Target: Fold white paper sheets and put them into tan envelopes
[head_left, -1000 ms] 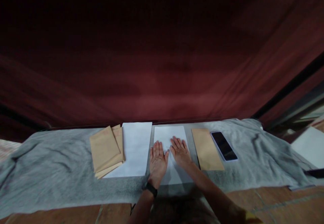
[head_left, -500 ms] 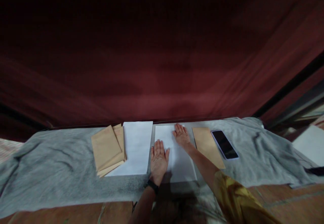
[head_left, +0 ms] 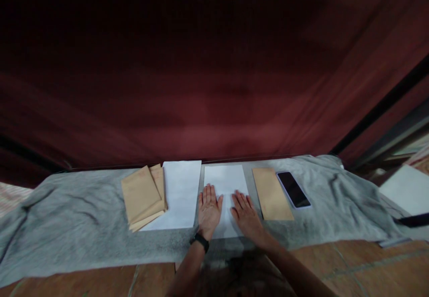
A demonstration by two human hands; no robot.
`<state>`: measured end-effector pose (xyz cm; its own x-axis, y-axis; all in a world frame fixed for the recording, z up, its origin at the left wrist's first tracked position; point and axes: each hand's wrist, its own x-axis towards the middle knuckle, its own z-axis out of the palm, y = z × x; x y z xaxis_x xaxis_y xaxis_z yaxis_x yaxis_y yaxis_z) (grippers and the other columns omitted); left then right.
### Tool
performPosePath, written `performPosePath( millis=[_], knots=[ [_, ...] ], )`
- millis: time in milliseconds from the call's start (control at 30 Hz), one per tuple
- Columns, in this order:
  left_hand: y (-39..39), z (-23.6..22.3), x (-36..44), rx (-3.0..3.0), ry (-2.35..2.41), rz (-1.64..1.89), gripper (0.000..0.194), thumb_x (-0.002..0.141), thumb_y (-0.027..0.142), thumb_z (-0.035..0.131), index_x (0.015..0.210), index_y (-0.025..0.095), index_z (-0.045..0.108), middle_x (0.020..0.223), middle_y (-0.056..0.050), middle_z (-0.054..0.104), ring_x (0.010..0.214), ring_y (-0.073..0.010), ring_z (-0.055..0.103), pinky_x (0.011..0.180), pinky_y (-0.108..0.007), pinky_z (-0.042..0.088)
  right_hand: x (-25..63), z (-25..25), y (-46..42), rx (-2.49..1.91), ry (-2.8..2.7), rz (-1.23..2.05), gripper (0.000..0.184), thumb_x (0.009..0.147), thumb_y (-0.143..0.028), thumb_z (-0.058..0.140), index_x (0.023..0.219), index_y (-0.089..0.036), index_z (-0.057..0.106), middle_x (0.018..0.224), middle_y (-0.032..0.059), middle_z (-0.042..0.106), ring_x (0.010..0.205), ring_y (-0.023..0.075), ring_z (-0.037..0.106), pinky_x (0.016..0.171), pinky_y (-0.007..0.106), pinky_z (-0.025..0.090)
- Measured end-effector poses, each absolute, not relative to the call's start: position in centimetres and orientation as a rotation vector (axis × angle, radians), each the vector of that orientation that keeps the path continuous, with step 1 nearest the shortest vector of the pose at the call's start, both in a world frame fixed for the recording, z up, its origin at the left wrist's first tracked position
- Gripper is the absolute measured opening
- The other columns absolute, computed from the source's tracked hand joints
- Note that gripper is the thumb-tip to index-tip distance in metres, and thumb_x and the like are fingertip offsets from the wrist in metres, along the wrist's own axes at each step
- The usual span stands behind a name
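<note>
White sheet: lies flat, low and central in view. Largest of all, across the back, a dark red surface. Next, beneath the sheet, a grey cloth, rumpled at both ends. To the left, a second white sheet, partly under a stack of brown envelopes; to the right, apart, a single brown envelope. Smaller again, the left hand, palm down over the near sheet's left edge, fingers nearly together, thumb out; and the right hand, palm down at its right edge, fingers slightly spread. Pinching nothing. Just beside the envelope, a phone; behind the left hand, a black wristband. Seemingly in hand: pressing the sheet flat. Calls next for light, even pressure, without skewing it.
</note>
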<state>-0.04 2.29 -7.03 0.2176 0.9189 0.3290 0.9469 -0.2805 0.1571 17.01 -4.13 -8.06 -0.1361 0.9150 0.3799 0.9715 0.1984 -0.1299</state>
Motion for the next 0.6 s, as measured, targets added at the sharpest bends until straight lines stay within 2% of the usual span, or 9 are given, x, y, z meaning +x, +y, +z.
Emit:
performPosePath(
  millis=[133, 333, 467, 600],
  knots=[
    [2.4, -7.1, -0.1, -2.381, -1.807, -0.560, 0.065, 0.105, 0.047, 0.031, 0.154, 0.006, 0.042, 0.157, -0.021, 0.045, 0.150, -0.0313, 0.037, 0.121, -0.054, 0.033, 17.5, -7.6, -9.3, -1.712, -2.146, -0.224, 0.051, 0.106, -0.036, 0.044, 0.152, -0.017, 0.047, 0.158, 0.0127, 0.046, 0.147, 0.0263, 0.044, 0.120, 0.051, 0.037],
    [0.7, -6.8, -1.0, -2.391, -1.703, -0.561, 0.060, 0.105, 0.043, 0.034, 0.153, 0.007, 0.044, 0.155, -0.020, 0.049, 0.149, -0.0295, 0.040, 0.121, -0.051, 0.034, 18.7, -7.0, -12.4, -1.628, -2.182, -0.235, 0.052, 0.104, -0.029, 0.048, 0.153, -0.013, 0.044, 0.157, 0.0163, 0.047, 0.145, 0.0279, 0.046, 0.116, 0.052, 0.044],
    [-2.8, -7.1, -2.3, -2.446, -1.559, -0.507, 0.056, 0.105, 0.038, 0.038, 0.151, 0.008, 0.046, 0.155, -0.018, 0.049, 0.148, -0.0293, 0.042, 0.120, -0.050, 0.037, 19.2, -7.0, -12.8, -1.596, -2.193, -0.207, 0.056, 0.103, -0.029, 0.048, 0.156, -0.013, 0.040, 0.156, 0.0158, 0.048, 0.145, 0.0274, 0.046, 0.117, 0.051, 0.042],
    [-6.9, -7.9, -4.1, -2.512, -1.399, -0.469, 0.052, 0.105, 0.035, 0.040, 0.152, 0.016, 0.047, 0.155, -0.014, 0.050, 0.145, -0.0287, 0.047, 0.119, -0.052, 0.037, 19.1, -7.3, -12.8, -1.628, -2.193, -0.179, 0.056, 0.105, -0.031, 0.047, 0.157, -0.013, 0.038, 0.158, 0.0141, 0.046, 0.146, 0.0267, 0.044, 0.119, 0.050, 0.039]
  ],
)
